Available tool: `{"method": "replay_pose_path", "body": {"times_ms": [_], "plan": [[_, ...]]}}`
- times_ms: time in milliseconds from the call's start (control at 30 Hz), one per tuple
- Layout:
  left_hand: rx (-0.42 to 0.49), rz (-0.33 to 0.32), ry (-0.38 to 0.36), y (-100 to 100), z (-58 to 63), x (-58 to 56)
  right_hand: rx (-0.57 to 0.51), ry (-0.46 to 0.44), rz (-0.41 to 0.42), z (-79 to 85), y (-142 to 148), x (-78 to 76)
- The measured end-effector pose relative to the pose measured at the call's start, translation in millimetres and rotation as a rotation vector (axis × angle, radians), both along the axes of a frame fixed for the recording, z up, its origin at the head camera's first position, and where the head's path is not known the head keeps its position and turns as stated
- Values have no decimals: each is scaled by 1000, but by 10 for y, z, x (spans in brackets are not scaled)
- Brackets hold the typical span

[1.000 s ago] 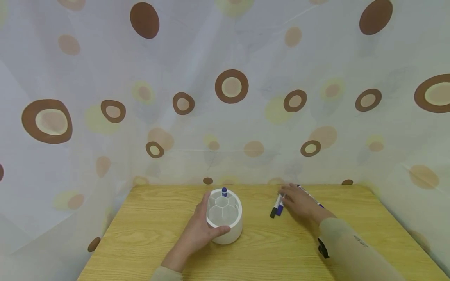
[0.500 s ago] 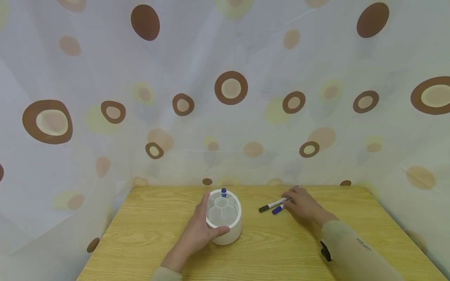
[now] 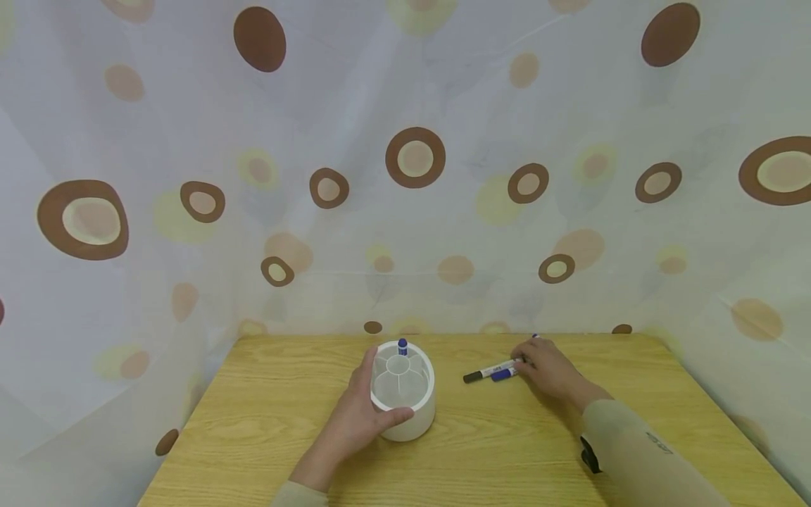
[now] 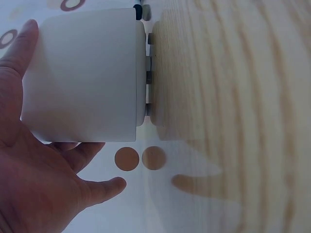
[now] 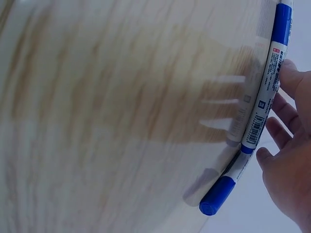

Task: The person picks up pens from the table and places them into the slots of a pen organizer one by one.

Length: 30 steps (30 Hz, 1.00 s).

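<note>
My left hand (image 3: 355,415) grips a round white pen holder (image 3: 412,422), its thumb along the near rim and its fingers on the far left side. One blue-topped marker (image 3: 403,346) stands in a back compartment. Right of it, my right hand (image 3: 551,373) pinches the end of a black-capped marker (image 3: 497,368), mostly hidden by the fingers. Just beside this marker is a blue-capped marker (image 3: 503,375); the right wrist view shows its printed body (image 5: 265,94) close to the fingertips. Another blue-capped marker (image 5: 217,195) lies behind it, largely covered by the hand in the head view.
The wood-grain table (image 3: 266,422) ends at the back against a pale curtain (image 3: 355,232) with brown and yellow spots. In the left wrist view, small feet (image 4: 148,77) show under the holder.
The black-capped marker has swung round and its cap has shifted left. The nearby blue-capped marker has also turned, now almost parallel with it. My left hand and the holder stay put.
</note>
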<state>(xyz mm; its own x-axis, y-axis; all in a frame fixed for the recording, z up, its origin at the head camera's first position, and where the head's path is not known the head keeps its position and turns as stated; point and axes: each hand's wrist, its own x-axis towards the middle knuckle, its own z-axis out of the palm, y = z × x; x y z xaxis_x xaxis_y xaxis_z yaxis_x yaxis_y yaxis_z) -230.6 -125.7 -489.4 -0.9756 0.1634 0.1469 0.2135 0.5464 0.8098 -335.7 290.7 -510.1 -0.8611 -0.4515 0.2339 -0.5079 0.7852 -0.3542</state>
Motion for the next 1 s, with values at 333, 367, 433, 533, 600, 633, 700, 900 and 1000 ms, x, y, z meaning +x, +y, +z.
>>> {"method": "replay_pose_path", "body": {"times_ms": [333, 367, 433, 533, 600, 633, 700, 900, 1000], "plan": [[1, 1, -2, -5, -15, -1, 4, 15, 43, -5, 19, 7], [1, -1, 0, -5, -18, -2, 4, 3, 36, -3, 17, 7], [3, -3, -1, -4, -22, -5, 1, -19, 19, 12, 4, 9], [3, -5, 1, -3, -27, -9, 4, -22, 0, -1, 4, -12], [3, -3, -1, 0, -32, -11, 14, -10, -7, -17, 9, -26], [0, -2, -2, 1, -33, -10, 16, -2, -10, -24, 12, -33], [-3, 1, -3, 2, -34, -9, 9, 1, -22, -17, 5, -34], [-7, 1, -2, -1, -31, -8, -56, -43, -94, 109, -70, 39], [1, 2, -13, 2, -29, -8, -79, -32, -107, 148, -107, 59]]}}
